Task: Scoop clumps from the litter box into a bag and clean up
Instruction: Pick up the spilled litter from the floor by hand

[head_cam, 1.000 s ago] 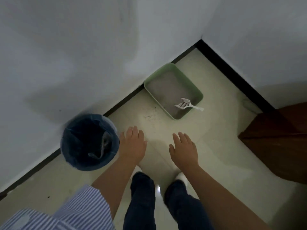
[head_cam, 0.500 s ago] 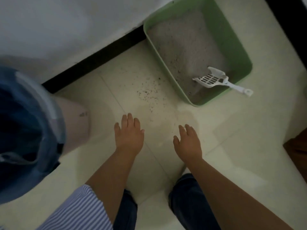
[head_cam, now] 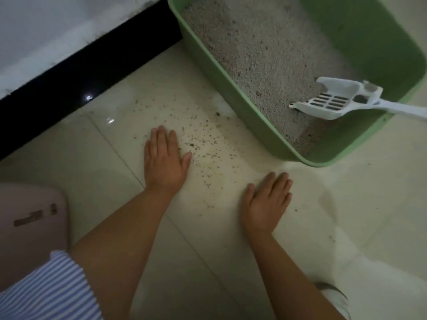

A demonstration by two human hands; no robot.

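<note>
A green litter box (head_cam: 233, 93) full of grey litter (head_cam: 261, 54) sits on the tiled floor by the wall, at the upper right. A white slotted scoop (head_cam: 332, 105) lies in its near corner, with its handle sticking out over the right rim. Loose litter grains (head_cam: 203, 139) are scattered on the floor in front of the box. My left hand (head_cam: 165, 161) hovers flat over those grains, fingers straight. My right hand (head_cam: 265, 203) is held out flat below the box's near corner. Both hands hold nothing.
A pinkish bin wall (head_cam: 30, 222) shows at the left edge. A black skirting board (head_cam: 76, 77) runs along the white wall. A white shoe (head_cam: 335, 294) is at the lower right. My striped sleeve (head_cam: 46, 289) fills the lower left.
The view has dropped closer to the floor. The litter box and scoop now loom larger, the blue bag of the bin has left the view, and both hands stay flat and empty.
</note>
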